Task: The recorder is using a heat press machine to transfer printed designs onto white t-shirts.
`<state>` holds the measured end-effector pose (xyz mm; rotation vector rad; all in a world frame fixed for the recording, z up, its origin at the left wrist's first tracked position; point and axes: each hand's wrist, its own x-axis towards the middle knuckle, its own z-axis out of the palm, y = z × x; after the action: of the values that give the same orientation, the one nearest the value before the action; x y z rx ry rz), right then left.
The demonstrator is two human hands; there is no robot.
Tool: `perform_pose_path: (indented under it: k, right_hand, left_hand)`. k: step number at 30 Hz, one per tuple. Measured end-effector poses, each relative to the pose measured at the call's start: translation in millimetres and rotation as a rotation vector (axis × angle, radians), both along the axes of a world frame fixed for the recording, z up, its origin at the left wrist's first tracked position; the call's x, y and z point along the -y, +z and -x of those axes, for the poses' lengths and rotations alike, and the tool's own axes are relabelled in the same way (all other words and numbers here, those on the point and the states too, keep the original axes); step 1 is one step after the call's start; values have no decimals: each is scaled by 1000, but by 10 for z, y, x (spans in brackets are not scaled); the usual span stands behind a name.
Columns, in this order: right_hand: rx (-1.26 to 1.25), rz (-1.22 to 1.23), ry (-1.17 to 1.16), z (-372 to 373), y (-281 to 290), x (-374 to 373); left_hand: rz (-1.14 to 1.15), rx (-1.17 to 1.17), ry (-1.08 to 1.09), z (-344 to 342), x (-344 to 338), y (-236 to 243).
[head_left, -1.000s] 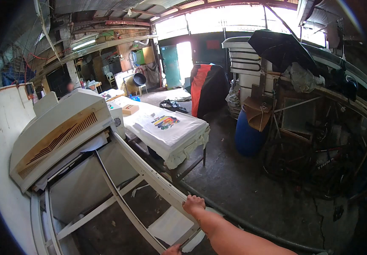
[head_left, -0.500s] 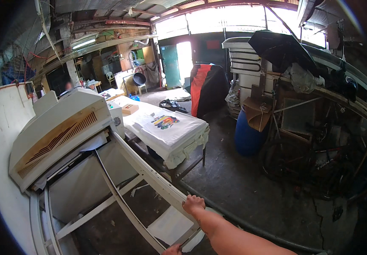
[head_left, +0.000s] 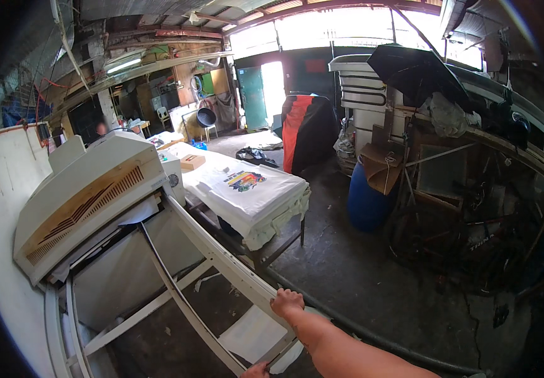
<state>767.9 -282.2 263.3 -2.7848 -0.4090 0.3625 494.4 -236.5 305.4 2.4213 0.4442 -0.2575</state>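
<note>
Gripping hand: right hand (head_left: pixel 287 303), fingers curled over the near end of a white rail (head_left: pixel 246 278), knuckles up; forearm comes in from lower right.
Other hand: left hand (head_left: pixel 257 370), cut off by lower edge; touches near end of a narrow inner rail (head_left: pixel 182 301); mostly out of view, cannot tell how closed.
Frame: both rails belong to an open white frame, lower left, running from the hands up to the machine; crossbar (head_left: pixel 127 331) between.
Under frame: white sheet (head_left: pixel 250 337) on the floor, below the right hand's rail.
Floor pipe: dark pipe (head_left: pixel 355 328), just right of the rail, passing behind the forearm.
Machine: big white machine (head_left: pixel 95 183) at far end of frame, slotted vents, brownish stain around them.
Table: right of machine, white-covered table (head_left: pixel 284 195); on it a colorful print (head_left: pixel 245 181) on white fabric, small brown box (head_left: pixel 193 162) farther back.
Right side: blue barrel (head_left: pixel 369 205), brown cardboard (head_left: pixel 382 171) over its top; bicycle (head_left: pixel 473 246) in shadow; black umbrella (head_left: pixel 413 70) open above.
Mid-back: red-and-black cover (head_left: pixel 297 129) over something bulky.
Far back: green door (head_left: pixel 253 97) beside a bright opening; person (head_left: pixel 101 128) behind machine, partly hidden.
</note>
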Motion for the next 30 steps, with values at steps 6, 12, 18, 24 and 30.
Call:
perform_pose_path:
  k: [6, 12, 18, 24, 30]
  right_hand:
    - [-17, -4, 8, 28, 47, 8]
    - [-36, 38, 29, 58, 150, -23]
    - [-20, 79, 23, 45, 130, -15]
    - [-17, 110, 27, 57, 131, -75]
    - [3, 105, 18, 52, 105, -63]
  left_hand:
    - [6, -11, 3, 18, -56, -151]
    - [120, -78, -52, -17, -178, -162]
    - [120, -179, -203, -214, -280, 91]
    - [219, -186, -205, -165, -358, 5]
    - [304, -218, -60, -193, -290, 201]
